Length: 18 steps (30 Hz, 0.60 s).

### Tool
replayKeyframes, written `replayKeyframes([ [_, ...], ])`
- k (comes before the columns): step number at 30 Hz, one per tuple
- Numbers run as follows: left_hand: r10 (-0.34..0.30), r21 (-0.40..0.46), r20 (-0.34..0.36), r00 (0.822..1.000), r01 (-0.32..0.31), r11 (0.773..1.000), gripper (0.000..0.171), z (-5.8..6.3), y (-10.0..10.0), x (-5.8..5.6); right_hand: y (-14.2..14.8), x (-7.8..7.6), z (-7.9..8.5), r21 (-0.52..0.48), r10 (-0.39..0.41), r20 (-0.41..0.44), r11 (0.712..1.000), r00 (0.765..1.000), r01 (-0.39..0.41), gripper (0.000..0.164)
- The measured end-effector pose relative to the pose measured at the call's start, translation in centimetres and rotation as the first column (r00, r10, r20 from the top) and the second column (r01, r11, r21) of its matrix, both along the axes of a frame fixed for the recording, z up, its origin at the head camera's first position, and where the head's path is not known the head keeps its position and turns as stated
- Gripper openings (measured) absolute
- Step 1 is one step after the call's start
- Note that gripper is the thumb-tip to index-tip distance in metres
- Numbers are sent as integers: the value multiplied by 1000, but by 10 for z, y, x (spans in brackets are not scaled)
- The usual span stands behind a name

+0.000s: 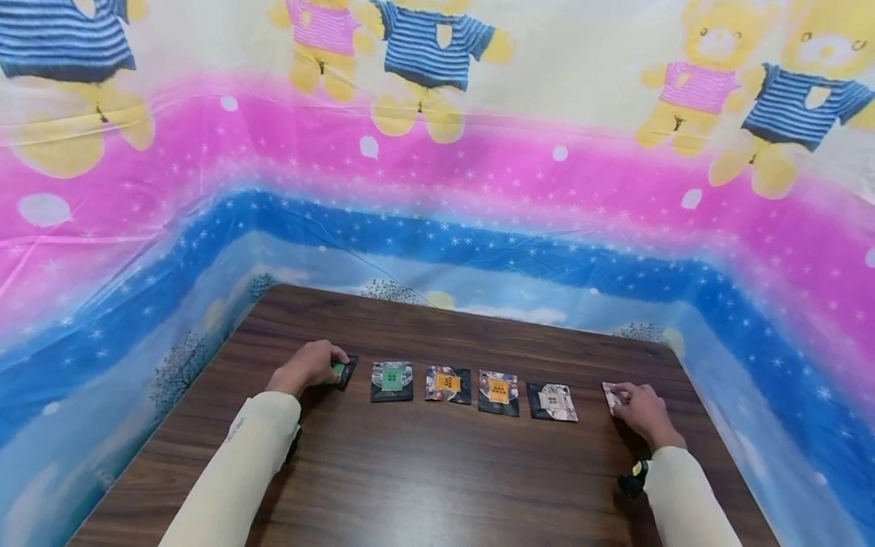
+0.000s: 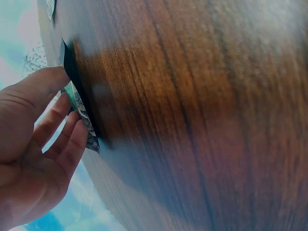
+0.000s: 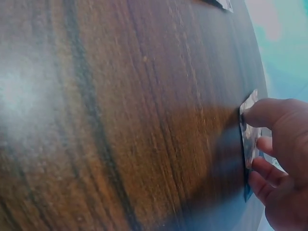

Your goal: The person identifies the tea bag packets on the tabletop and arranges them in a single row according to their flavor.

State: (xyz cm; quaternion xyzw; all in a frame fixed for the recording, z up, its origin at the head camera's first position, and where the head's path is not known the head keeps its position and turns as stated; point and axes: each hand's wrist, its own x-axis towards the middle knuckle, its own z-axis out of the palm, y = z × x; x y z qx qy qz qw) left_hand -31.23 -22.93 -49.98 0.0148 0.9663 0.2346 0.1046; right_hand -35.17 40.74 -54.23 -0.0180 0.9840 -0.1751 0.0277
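At the left end of a row of small flat sachets, my left hand point(image 1: 313, 366) holds a black-and-green sachet point(image 2: 83, 108) with thumb and curled fingers. My right hand point(image 1: 645, 412) grips a pale patterned sachet point(image 3: 249, 132) at the right end, its thumb on the printed face. Both held sachets are low at the tabletop and partly covered by the fingers. Between the hands lie a green-labelled sachet point(image 1: 392, 381), an orange-labelled one point(image 1: 447, 385), another orange-labelled sachet point(image 1: 499, 393) and a grey-white one point(image 1: 554, 401).
The sachets are on a dark wood-grain table point(image 1: 410, 471) with rounded far corners. A printed cloth point(image 1: 478, 175) with bears and pink and blue bands hangs behind and along both sides. A dark band with a yellow part point(image 1: 634, 479) sits at the right wrist.
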Motion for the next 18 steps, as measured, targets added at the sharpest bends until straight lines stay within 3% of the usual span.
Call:
replayKeyframes([
  [8,5,3,12,1000,-5,1000,33,-2,0,-2,-4,2,-3,-68,-6,54,998,999,9,45],
  [18,13,10,-3,1000,-13,1000,33,-5,1,-4,-18,6,-7,-68,15,22,998,1000,-14,43],
])
